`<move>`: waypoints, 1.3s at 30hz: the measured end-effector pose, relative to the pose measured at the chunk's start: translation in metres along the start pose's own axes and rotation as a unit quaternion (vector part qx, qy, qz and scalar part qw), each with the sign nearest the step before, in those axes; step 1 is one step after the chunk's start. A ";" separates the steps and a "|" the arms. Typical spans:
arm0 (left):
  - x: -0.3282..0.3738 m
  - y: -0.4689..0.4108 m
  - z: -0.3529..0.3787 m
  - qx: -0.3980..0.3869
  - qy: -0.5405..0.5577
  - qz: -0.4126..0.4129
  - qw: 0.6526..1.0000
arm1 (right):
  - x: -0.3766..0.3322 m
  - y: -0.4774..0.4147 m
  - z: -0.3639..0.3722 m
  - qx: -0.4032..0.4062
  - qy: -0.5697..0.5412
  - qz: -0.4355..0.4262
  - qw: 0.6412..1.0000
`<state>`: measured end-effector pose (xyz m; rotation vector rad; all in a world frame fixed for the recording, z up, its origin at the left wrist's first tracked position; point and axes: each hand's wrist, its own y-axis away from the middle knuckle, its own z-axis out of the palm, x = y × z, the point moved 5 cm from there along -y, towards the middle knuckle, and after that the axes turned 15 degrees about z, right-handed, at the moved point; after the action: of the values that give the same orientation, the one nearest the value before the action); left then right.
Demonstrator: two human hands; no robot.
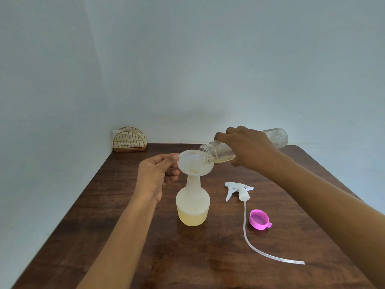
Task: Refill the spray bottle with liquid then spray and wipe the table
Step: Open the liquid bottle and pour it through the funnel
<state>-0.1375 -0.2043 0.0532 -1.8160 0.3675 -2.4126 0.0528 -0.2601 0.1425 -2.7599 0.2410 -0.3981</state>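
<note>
A white translucent spray bottle (pixel 193 205) stands on the dark wooden table (pixel 208 257), its lower part filled with yellowish liquid. A white funnel (pixel 192 161) sits in its neck. My left hand (pixel 158 174) pinches the funnel's left rim. My right hand (pixel 250 149) grips a clear plastic bottle (pixel 216 153), tipped nearly level with its open mouth over the funnel; a little yellowish liquid lies in it. The white trigger sprayer head (pixel 238 190) with its long tube (pixel 250 240) lies on the table to the right.
A pink cap (pixel 259 219) rests upside down near the sprayer tube. A gold wire napkin holder (pixel 129 140) with napkins stands in the far left corner against the pale wall. The table's left edge meets the wall.
</note>
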 end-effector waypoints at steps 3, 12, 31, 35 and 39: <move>0.000 0.000 0.000 0.000 0.003 0.000 1.000 | 0.000 0.000 0.000 -0.002 -0.002 0.001 1.000; 0.002 0.001 0.000 -0.001 0.004 -0.003 1.000 | 0.000 -0.002 -0.001 -0.001 0.010 -0.002 1.000; 0.001 0.001 0.000 0.002 -0.003 -0.003 1.000 | -0.002 -0.004 -0.002 0.004 0.019 -0.008 1.000; 0.002 0.002 0.000 0.003 -0.002 -0.003 1.000 | -0.002 -0.005 -0.001 -0.002 0.014 -0.007 1.000; 0.003 0.003 0.001 0.005 -0.002 -0.004 1.000 | 0.003 -0.003 0.003 -0.041 -0.011 0.013 0.999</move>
<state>-0.1379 -0.2075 0.0550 -1.8223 0.3482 -2.4112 0.0571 -0.2572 0.1413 -2.8362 0.2932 -0.3584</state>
